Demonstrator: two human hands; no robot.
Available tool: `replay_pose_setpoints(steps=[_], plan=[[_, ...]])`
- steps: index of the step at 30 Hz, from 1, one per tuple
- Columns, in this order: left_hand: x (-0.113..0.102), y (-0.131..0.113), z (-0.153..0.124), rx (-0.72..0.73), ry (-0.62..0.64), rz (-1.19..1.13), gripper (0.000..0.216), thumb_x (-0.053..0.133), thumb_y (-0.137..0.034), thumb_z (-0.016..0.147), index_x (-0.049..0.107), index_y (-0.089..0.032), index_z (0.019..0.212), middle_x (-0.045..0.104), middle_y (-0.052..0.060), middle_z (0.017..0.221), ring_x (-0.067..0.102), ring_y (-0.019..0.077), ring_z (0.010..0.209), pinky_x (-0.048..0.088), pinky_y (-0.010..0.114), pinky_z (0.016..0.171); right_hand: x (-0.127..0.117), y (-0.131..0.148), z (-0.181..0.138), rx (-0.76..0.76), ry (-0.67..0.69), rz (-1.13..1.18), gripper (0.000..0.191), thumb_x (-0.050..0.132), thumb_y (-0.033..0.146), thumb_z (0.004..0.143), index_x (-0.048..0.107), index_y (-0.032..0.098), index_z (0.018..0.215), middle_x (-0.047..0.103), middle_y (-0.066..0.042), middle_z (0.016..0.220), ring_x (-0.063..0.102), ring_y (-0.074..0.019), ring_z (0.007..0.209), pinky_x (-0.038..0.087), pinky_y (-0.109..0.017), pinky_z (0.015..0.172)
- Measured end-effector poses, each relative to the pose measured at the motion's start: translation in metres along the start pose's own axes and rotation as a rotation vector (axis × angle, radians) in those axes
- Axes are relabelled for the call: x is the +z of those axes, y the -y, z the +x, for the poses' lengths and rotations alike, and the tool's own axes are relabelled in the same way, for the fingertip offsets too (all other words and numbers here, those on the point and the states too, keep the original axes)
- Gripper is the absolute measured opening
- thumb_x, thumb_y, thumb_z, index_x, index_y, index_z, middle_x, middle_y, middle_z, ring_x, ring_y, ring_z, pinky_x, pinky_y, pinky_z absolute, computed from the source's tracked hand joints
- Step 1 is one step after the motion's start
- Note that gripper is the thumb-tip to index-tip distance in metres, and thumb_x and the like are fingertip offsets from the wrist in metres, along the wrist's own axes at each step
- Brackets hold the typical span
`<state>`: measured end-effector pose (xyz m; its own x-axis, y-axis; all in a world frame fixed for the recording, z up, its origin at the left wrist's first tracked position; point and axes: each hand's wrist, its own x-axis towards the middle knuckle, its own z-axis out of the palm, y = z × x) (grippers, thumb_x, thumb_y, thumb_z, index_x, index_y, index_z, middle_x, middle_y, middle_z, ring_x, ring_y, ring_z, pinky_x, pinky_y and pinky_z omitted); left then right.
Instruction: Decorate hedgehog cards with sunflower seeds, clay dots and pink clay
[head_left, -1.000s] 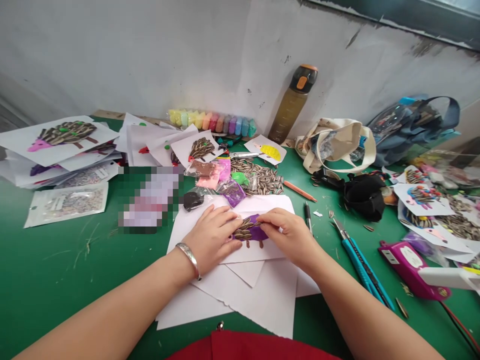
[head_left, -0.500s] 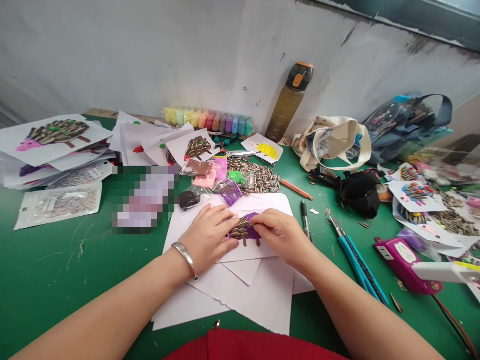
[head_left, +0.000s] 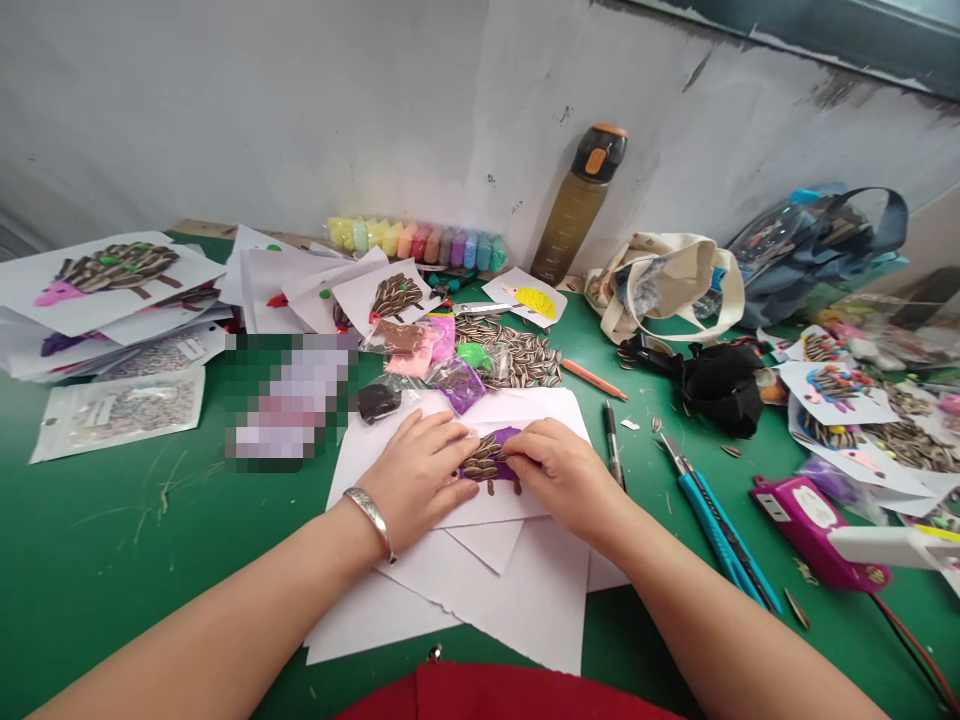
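A purple clay hedgehog shape (head_left: 501,455) covered with striped sunflower seeds lies on a white sheet of paper (head_left: 540,410) on the green table. My left hand (head_left: 416,475) rests flat on the paper at the shape's left end, fingers stretched out beside the seeds. A silver bracelet sits on that wrist. My right hand (head_left: 559,470) is curled over the shape's right side, its fingertips pinched on the seeds; what they hold is hidden. More loose white sheets (head_left: 517,590) lie under the top one.
A heap of sunflower seeds (head_left: 517,355) and small bags of coloured clay (head_left: 457,380) lie just beyond the paper. Finished seed pictures (head_left: 112,270) are stacked at left. A bottle (head_left: 581,205) leans on the wall. Blue utility knife (head_left: 712,515), pen (head_left: 611,440), pink glue gun (head_left: 817,520) and bags lie at right.
My right hand has shifted slightly left over the purple shape, fingers curling tighter on the seeds. The left hand stays in place on the paper.
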<state>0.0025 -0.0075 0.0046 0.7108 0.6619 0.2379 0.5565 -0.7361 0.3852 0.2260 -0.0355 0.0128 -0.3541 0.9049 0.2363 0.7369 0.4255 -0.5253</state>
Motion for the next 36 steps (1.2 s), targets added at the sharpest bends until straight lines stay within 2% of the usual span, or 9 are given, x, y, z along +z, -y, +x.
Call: replay_pose_setpoints(steps=[10,16,28,36], plan=[[-0.001,-0.002,0.001,-0.026,0.028,-0.002,0.035,0.058,-0.031,0.087,0.058,-0.020,0.120,0.061,0.010,0.120,0.048,0.0292,0.117,0.030,0.051,0.105,0.004,0.006,0.003,-0.034,0.019,-0.020,0.019,0.051,0.011,0.090,0.069,0.017,0.085,0.063,-0.007,0.077,0.056,-0.0195,0.078,0.047,-0.031,0.071],[-0.001,-0.002,0.000,-0.002,0.014,0.001,0.035,0.059,-0.030,0.087,0.059,-0.015,0.118,0.061,0.012,0.119,0.048,0.0301,0.116,0.031,0.052,0.105,0.007,0.005,0.002,-0.042,0.004,-0.008,0.019,0.051,0.012,0.090,0.069,0.017,0.084,0.063,-0.007,0.079,0.055,-0.0192,0.077,0.047,-0.030,0.071],[0.001,-0.001,0.000,-0.018,0.008,-0.015,0.035,0.060,-0.031,0.086,0.059,-0.020,0.119,0.061,0.009,0.118,0.048,0.0295,0.118,0.032,0.051,0.104,0.010,0.004,0.002,-0.054,0.012,-0.013,0.020,0.050,0.012,0.091,0.068,0.019,0.083,0.063,-0.006,0.080,0.055,-0.0187,0.078,0.046,-0.030,0.071],[0.002,0.000,0.000,-0.008,0.009,-0.001,0.036,0.059,-0.032,0.087,0.058,-0.018,0.120,0.061,0.010,0.119,0.048,0.0298,0.118,0.031,0.051,0.105,0.010,0.005,0.002,-0.048,0.014,0.011,0.020,0.051,0.011,0.090,0.069,0.019,0.083,0.063,-0.006,0.080,0.056,-0.0189,0.079,0.046,-0.031,0.072]])
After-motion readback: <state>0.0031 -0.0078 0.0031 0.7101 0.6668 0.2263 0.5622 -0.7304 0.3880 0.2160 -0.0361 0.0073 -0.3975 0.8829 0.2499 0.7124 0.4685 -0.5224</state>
